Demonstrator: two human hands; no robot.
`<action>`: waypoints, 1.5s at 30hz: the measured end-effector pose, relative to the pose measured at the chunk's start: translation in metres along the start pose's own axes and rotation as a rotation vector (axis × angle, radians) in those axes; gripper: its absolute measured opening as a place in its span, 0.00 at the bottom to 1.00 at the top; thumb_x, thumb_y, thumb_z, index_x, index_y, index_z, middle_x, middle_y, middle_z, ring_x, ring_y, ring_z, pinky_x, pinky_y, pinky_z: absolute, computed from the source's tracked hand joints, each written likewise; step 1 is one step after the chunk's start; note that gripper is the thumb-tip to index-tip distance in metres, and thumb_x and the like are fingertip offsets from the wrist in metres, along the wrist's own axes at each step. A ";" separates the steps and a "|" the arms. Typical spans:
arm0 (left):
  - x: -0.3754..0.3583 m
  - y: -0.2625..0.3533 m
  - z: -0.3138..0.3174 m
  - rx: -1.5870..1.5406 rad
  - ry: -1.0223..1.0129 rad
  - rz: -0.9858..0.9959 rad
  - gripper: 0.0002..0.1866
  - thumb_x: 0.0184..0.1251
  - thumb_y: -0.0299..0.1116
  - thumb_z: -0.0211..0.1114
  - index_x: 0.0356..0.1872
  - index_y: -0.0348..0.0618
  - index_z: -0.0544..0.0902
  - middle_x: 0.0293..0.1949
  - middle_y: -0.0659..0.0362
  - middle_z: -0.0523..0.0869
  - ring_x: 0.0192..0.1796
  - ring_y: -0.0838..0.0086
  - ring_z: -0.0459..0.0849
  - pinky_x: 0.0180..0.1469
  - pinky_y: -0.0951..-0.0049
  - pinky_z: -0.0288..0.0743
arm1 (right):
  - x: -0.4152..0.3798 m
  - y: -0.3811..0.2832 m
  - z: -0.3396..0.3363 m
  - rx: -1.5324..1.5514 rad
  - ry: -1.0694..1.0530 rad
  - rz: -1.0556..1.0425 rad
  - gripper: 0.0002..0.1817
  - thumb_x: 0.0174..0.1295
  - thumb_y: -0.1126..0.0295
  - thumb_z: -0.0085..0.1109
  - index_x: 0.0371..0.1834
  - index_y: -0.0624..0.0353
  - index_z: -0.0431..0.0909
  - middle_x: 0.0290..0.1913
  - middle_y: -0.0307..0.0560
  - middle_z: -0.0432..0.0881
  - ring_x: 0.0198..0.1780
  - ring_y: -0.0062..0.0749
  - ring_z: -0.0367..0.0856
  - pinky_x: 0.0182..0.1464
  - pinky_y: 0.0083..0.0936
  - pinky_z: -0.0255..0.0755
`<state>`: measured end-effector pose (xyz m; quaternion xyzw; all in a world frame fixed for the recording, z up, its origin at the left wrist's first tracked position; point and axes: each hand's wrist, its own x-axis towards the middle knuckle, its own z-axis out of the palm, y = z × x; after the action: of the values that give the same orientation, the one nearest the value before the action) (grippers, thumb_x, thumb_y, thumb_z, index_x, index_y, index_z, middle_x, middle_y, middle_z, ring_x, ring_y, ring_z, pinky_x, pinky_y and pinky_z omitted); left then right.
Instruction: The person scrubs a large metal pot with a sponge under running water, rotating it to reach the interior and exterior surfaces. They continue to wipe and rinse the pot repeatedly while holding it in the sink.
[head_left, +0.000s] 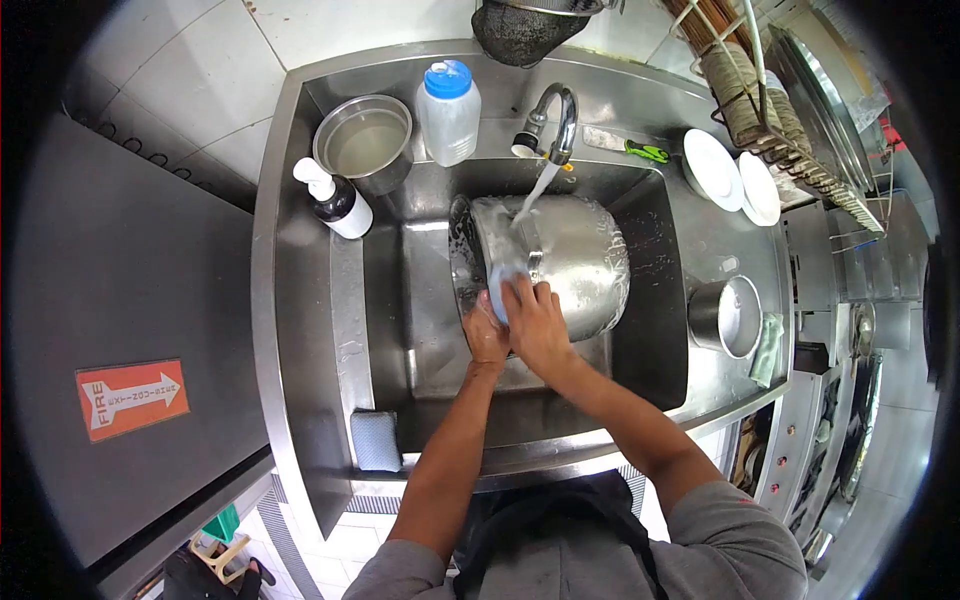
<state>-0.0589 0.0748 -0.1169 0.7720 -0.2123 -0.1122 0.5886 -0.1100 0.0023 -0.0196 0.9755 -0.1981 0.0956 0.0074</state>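
A large steel pot (575, 255) lies on its side in the sink (650, 300), its mouth facing left. Water from the curved faucet (567, 120) runs onto its upper side, and suds streak the metal. My right hand (537, 318) presses a light blue sponge (508, 292) against the pot near the rim. Close beside it, my left hand (486, 332) is closed on the lower part of the pot's rim, its fingertips partly hidden.
Left of the sink stand a water-filled pot (365, 145), a pump bottle (340, 205) and a blue-capped bottle (450, 115). A grey-blue sponge (376, 441) lies at the front left. On the right are white plates (713, 170), a small steel pot (725, 315) and a green cloth (767, 350).
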 end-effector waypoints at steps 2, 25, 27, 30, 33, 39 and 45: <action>-0.002 0.001 0.001 -0.019 -0.018 -0.041 0.19 0.76 0.38 0.44 0.30 0.34 0.74 0.20 0.43 0.76 0.24 0.47 0.76 0.28 0.59 0.69 | -0.015 0.009 0.008 0.035 0.031 -0.103 0.19 0.55 0.65 0.55 0.50 0.57 0.76 0.56 0.52 0.70 0.50 0.44 0.70 0.47 0.34 0.68; -0.037 -0.036 0.017 0.142 0.087 0.085 0.13 0.69 0.38 0.53 0.31 0.40 0.78 0.23 0.44 0.81 0.28 0.49 0.82 0.29 0.57 0.73 | 0.088 -0.007 -0.015 -0.123 -0.529 0.129 0.12 0.62 0.70 0.52 0.42 0.63 0.82 0.45 0.51 0.81 0.50 0.39 0.79 0.44 0.23 0.78; -0.022 -0.026 0.018 0.194 0.091 0.078 0.15 0.70 0.41 0.53 0.30 0.41 0.78 0.23 0.45 0.81 0.27 0.51 0.83 0.29 0.58 0.73 | 0.085 -0.008 -0.022 -0.169 -0.548 0.108 0.13 0.63 0.70 0.51 0.44 0.67 0.80 0.46 0.54 0.80 0.50 0.40 0.80 0.42 0.24 0.80; -0.012 -0.019 0.018 -0.070 0.012 0.063 0.19 0.73 0.43 0.51 0.27 0.39 0.75 0.19 0.45 0.77 0.24 0.50 0.80 0.27 0.59 0.70 | 0.017 -0.008 -0.011 0.047 -0.286 0.163 0.19 0.58 0.72 0.53 0.53 0.65 0.73 0.53 0.55 0.72 0.45 0.39 0.79 0.39 0.27 0.78; -0.014 -0.008 0.012 -0.140 0.047 -0.031 0.23 0.77 0.41 0.43 0.25 0.35 0.72 0.16 0.46 0.72 0.19 0.55 0.70 0.25 0.56 0.64 | -0.033 0.022 0.013 0.121 -0.028 -0.054 0.24 0.54 0.73 0.54 0.58 0.58 0.72 0.54 0.53 0.70 0.42 0.41 0.78 0.36 0.34 0.77; -0.001 0.027 0.006 0.072 0.024 -0.011 0.18 0.74 0.41 0.48 0.38 0.34 0.77 0.38 0.40 0.77 0.39 0.52 0.78 0.41 0.61 0.71 | -0.094 0.092 0.042 0.143 -0.312 -0.006 0.30 0.53 0.74 0.55 0.64 0.42 0.69 0.58 0.49 0.72 0.44 0.44 0.76 0.47 0.37 0.74; 0.059 0.078 0.027 0.470 -0.040 0.183 0.24 0.64 0.45 0.62 0.54 0.36 0.78 0.64 0.39 0.63 0.65 0.47 0.64 0.67 0.55 0.58 | -0.037 0.100 0.024 0.252 -0.027 0.515 0.37 0.49 0.60 0.64 0.67 0.43 0.65 0.68 0.54 0.60 0.69 0.58 0.54 0.64 0.56 0.54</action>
<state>-0.0330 0.0074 -0.0456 0.8626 -0.3134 -0.0213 0.3965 -0.1780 -0.0764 -0.0524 0.8873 -0.4262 0.1052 -0.1412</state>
